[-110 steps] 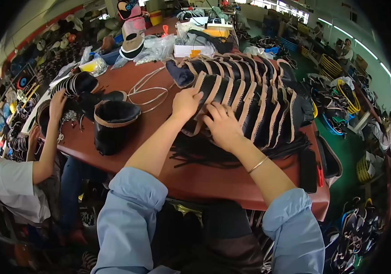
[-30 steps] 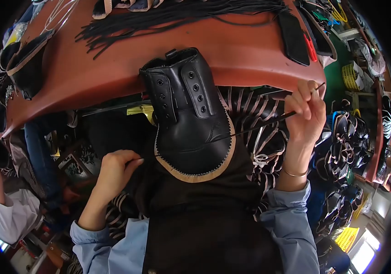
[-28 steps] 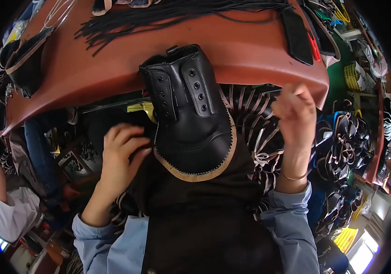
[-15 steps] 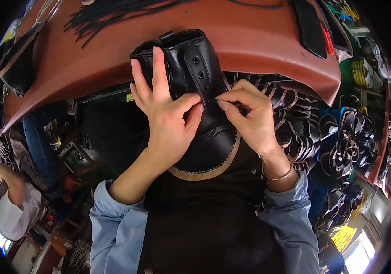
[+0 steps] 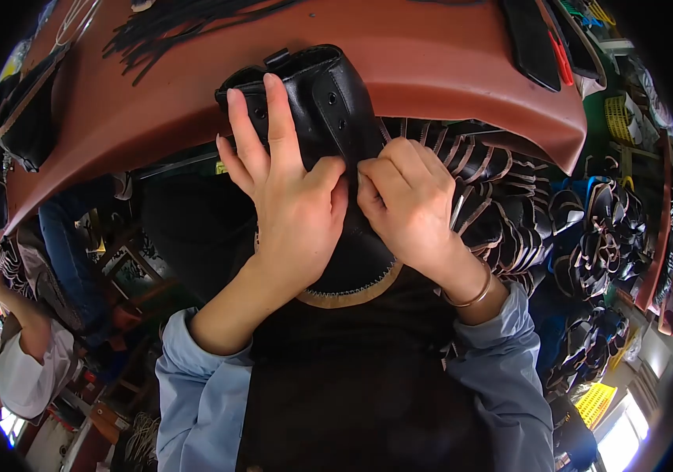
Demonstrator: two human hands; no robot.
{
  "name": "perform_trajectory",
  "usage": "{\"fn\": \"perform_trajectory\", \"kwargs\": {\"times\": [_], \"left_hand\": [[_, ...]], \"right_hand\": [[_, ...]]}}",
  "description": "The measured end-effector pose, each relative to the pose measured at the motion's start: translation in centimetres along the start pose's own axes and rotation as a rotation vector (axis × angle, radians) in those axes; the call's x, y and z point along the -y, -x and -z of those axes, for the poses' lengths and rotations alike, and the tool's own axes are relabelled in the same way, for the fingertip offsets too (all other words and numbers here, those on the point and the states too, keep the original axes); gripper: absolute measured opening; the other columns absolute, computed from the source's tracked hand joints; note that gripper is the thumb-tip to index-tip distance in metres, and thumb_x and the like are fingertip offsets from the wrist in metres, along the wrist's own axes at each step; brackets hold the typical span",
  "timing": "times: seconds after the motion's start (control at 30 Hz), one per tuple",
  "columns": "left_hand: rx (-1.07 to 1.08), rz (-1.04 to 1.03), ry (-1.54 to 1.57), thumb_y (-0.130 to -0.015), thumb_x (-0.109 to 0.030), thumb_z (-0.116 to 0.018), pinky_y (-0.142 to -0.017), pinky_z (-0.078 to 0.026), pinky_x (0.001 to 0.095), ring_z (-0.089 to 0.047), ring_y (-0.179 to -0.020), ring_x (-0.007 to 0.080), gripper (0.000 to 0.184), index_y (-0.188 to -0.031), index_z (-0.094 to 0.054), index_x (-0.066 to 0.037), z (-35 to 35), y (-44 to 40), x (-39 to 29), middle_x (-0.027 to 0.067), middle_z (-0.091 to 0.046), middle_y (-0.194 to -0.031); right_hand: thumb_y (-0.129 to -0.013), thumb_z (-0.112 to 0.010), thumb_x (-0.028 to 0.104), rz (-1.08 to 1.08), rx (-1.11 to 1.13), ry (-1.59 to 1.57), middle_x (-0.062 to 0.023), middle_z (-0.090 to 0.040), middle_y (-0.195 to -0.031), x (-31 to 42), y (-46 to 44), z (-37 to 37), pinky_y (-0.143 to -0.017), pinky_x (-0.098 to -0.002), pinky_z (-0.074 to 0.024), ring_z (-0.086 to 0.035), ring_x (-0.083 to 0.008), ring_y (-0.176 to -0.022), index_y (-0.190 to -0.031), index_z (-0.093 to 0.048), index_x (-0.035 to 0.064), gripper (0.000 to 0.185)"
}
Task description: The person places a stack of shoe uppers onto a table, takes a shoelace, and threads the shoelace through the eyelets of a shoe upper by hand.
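A black boot upper (image 5: 364,102) with eyelet flaps leans against the table edge, its stitched tan-rimmed toe towards my lap. My left hand (image 5: 293,193) lies over its left side. Two or more fingers point up across the left flap, while the thumb and index finger are pinched at the lower end of the right flap. My right hand (image 5: 411,200) is closed beside them, its fingertips at the same flap. What either hand pinches is hidden or too small to name. The hands are close together, with a narrow gap between them.
The red-brown table (image 5: 431,71) holds black laces (image 5: 171,31), a black flat case (image 5: 531,43), a red tool (image 5: 561,59) and a dark upper (image 5: 30,118). Many uppers (image 5: 501,228) hang or lie below right. A co-worker's white sleeve (image 5: 34,374) is at the left.
The stretched lace seen earlier between my hands is no longer visible. Both hands have moved in to the boot's eyelet flap. Since half a second ago, my right hand has closed and shifted slightly left.
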State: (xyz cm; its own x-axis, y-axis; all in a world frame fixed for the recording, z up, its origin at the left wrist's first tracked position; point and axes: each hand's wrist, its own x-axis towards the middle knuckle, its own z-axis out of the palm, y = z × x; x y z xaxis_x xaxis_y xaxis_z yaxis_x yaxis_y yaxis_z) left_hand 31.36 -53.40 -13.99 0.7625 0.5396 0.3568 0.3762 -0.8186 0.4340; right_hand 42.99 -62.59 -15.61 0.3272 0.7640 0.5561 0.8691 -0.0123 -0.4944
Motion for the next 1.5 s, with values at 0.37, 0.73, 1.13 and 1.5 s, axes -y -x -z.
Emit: {"fn": "perform_trajectory", "kwargs": {"times": [0.37, 0.73, 1.13, 1.5], "left_hand": [[-0.02, -0.051, 0.036, -0.06, -0.002, -0.07, -0.102, -0.013, 0.0675, -0.014, -0.139, 0.0479, 0.016, -0.069, -0.06, -0.009, 0.4, -0.4, 0.7, 0.0208, -0.025, -0.152], [-0.153, -0.205, -0.337, -0.064, -0.011, -0.068, -0.104, -0.013, 0.0649, -0.027, -0.135, 0.0401, 0.009, -0.069, -0.063, -0.015, 4.9, -3.9, 3.2, 0.0089, -0.041, -0.144], [0.291, -0.582, 0.039, -0.069, -0.016, -0.059, -0.088, -0.033, 0.043, -0.051, -0.094, 0.0189, 0.025, -0.092, -0.066, -0.009, 3.3, -0.7, 1.8, 0.0009, -0.053, -0.088], [-0.648, 0.706, 1.18, -0.099, -0.017, -0.051, -0.074, -0.04, 0.0269, -0.045, -0.07, 0.0087, 0.015, -0.102, -0.057, -0.004, 11.2, 11.1, 14.1, -0.0002, -0.05, -0.077]], "right_hand": [[-0.068, -0.066, -0.004, -0.26, 0.141, -0.317, -0.012, -0.06, -0.075, -0.7, 0.4, 0.6, -0.062, -0.0366, -0.0484, -0.061, -0.0293, -0.07, -0.083, -0.061, 0.001, 0.016], [-0.075, -0.063, -0.004, -0.304, 0.312, -0.194, -0.0133, -0.064, -0.082, -0.9, 0.6, 3.7, -0.065, -0.0333, -0.0484, -0.062, -0.0287, -0.072, -0.091, -0.064, -0.0016, 0.016], [-0.076, -0.066, -0.004, -0.219, 0.59, -0.635, -0.0147, -0.062, -0.086, 4.5, 0.6, 6.8, -0.065, -0.0319, -0.0494, -0.062, -0.0284, -0.076, -0.098, -0.062, -0.0032, 0.022], [-0.087, -0.062, 0.024, 0.042, 0.337, 0.278, -0.0107, -0.057, -0.079, -2.9, -11.6, -2.4, -0.066, -0.0283, -0.0448, -0.054, -0.024, -0.065, -0.08, -0.068, -0.0022, 0.028]]}}
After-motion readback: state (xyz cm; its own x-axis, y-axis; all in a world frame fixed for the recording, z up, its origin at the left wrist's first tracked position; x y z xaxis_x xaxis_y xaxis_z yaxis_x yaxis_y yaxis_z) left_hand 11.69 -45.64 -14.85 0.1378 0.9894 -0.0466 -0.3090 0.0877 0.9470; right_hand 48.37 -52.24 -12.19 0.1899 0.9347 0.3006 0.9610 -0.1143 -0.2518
